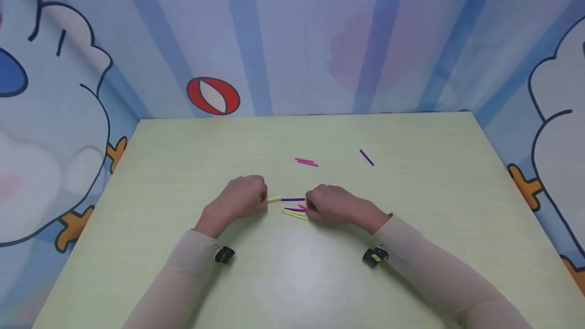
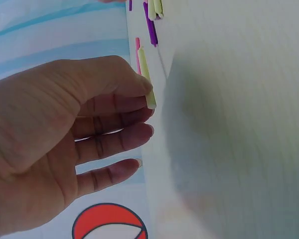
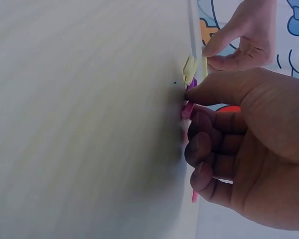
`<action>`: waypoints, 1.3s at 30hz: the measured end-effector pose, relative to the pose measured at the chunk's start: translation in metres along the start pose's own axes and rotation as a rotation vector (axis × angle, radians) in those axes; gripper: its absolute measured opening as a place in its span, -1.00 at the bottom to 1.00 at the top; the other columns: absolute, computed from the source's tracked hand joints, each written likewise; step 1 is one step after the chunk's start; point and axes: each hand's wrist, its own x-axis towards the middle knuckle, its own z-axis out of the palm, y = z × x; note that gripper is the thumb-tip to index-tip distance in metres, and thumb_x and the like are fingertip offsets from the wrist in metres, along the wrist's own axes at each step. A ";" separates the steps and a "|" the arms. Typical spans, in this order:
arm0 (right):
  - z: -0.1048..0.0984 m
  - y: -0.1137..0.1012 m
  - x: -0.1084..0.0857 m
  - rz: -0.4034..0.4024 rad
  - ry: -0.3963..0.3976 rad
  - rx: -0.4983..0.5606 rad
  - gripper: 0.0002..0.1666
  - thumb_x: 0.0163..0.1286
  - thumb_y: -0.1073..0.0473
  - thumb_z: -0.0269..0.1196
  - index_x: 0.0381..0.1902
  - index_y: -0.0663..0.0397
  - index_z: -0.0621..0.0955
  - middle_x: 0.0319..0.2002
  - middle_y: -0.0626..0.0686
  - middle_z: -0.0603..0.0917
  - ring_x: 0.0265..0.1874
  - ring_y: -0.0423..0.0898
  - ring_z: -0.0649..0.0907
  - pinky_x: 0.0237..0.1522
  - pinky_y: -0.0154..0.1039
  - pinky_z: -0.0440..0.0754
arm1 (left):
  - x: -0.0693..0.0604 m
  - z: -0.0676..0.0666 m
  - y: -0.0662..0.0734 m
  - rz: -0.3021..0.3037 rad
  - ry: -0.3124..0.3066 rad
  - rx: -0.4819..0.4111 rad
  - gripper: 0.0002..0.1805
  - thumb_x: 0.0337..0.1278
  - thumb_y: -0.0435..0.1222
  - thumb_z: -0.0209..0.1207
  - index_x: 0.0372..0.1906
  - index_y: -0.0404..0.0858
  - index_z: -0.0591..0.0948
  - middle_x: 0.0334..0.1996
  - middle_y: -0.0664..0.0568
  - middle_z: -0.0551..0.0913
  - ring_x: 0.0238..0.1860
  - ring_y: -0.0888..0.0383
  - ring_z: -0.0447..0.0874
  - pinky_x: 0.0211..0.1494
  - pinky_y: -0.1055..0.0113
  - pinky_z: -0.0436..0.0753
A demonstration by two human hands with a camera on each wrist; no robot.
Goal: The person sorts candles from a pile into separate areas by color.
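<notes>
My left hand pinches a yellow stick between thumb and forefinger; in the left wrist view the yellow stick points away from the thumb. Beside its far end lies a purple stick, reaching toward my right hand. A pink stick pokes out at the right fingertips; in the right wrist view that pink stick is between thumb and curled forefinger. Another purple stick and yellow sticks lie just below, their right ends close to the right hand.
Farther back on the pale table lie pink sticks side by side, and a single purple stick slants to their right. A printed cloth backdrop stands along the back and sides of the table.
</notes>
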 end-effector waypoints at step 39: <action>0.001 0.002 0.002 0.008 -0.001 0.037 -0.70 0.51 0.04 0.18 -0.44 0.01 0.54 -0.58 -0.08 0.49 -0.57 -0.20 0.42 -0.44 -0.28 0.41 | -0.032 0.004 -0.037 -0.234 -0.008 -0.046 -0.96 0.09 -0.38 0.27 -0.38 -0.27 0.71 -0.41 0.04 0.57 -0.46 0.16 0.48 -0.36 0.18 0.58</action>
